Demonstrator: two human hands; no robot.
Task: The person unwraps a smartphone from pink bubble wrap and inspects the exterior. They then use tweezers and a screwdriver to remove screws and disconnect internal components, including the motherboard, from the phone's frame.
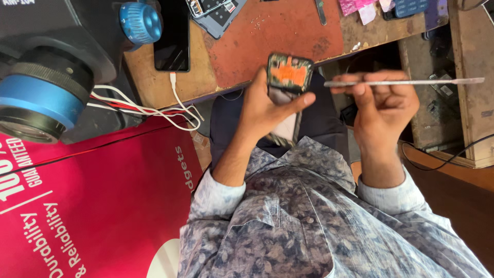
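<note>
My left hand (265,105) grips an opened phone (289,72) upright over my lap, its back off and orange parts showing inside. The thumb rests along the phone's right edge. My right hand (383,105) pinches a long thin metal prying tool (411,82) held level. The tool's near tip lies just right of the phone without touching it, and its far end points right. Both hands hover in front of the workbench edge.
A red mat (272,36) covers the wooden bench, with a black phone (172,36) and a dismantled phone (216,13) on it. A microscope with blue rings (41,98) stands left, beside white cables (175,110). A red banner (92,206) lies below, a wooden drawer (471,103) right.
</note>
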